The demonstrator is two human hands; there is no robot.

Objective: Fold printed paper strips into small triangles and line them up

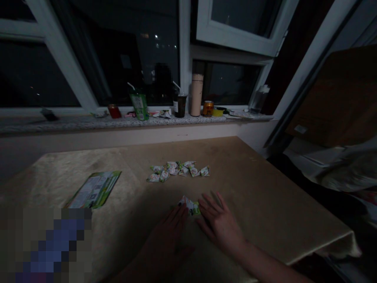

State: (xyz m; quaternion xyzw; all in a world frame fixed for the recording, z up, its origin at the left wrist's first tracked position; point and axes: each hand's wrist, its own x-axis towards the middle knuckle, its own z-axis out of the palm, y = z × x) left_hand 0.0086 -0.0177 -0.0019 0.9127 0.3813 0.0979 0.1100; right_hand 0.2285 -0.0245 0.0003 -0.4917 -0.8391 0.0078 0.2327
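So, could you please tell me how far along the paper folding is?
Done: a cluster of small folded pieces lies on the table. In hand: the left hand and right hand press one more piece flat. Remaining: the green leaflet lies untouched, apparently unfolded.

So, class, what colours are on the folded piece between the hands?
White with green print; the folded piece shows best in head view.

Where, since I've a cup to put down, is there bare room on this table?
Bare cloth lies right of the right hand out to the table edge, between the leaflet and the row of folded wrappers, and under the windowsill. Crowded: the sill's cups and cans, and the folded piece by the left hand.
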